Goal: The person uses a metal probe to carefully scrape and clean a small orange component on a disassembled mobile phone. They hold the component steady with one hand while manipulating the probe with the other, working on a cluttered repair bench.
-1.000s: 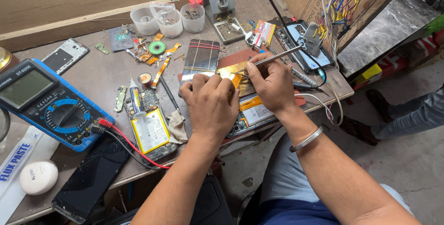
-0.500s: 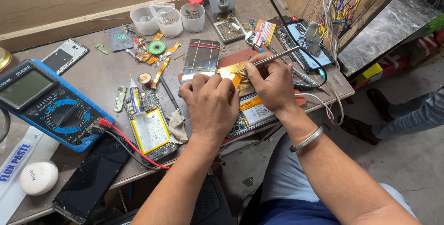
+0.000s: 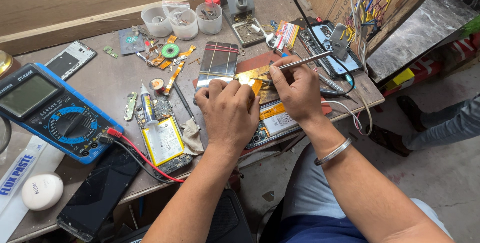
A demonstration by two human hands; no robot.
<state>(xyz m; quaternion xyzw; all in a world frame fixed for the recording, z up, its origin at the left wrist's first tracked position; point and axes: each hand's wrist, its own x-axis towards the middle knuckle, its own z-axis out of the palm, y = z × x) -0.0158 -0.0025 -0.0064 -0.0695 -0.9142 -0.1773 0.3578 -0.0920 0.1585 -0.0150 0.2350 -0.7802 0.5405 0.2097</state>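
The right hand (image 3: 295, 88) pinches tweezers (image 3: 300, 63) over an opened phone (image 3: 272, 123) at the bench's (image 3: 110, 80) near edge; the left hand (image 3: 227, 110), fingers curled, presses the phone down.

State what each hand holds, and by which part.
The right hand holds metal tweezers near their tip end. The left hand holds nothing; its fingers press on the opened phone.

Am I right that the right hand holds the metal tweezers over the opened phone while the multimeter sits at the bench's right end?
Not quite: the head view shows the blue multimeter at the bench's left end. The right hand does hold the metal tweezers over the opened phone.
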